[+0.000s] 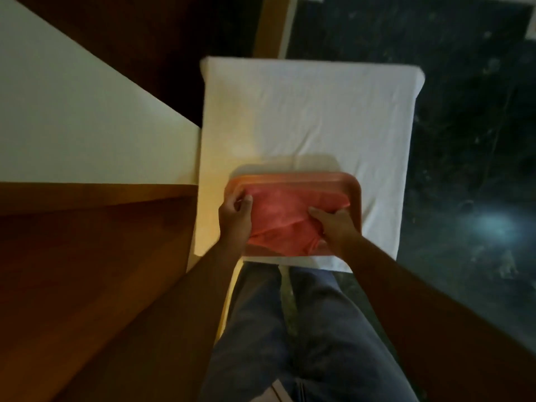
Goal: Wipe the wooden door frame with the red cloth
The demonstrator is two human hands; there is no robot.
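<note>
Red cloth (282, 216) lies in orange tray (355, 192) on white-covered bench (304, 111). Left hand (235, 217) & right hand (336, 227): fingers curled, pinching cloth edges. Lift w/ both, bunch into a pad, then go to wooden door frame (95, 274) at left.

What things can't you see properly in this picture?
- Head view: the bottom of the orange tray is hidden by the red cloth.
- The cloth's lower right corner is covered by the right hand.
- The wooden door frame is cut off by the left edge.
- The dark floor is too blurry for detail.
</note>
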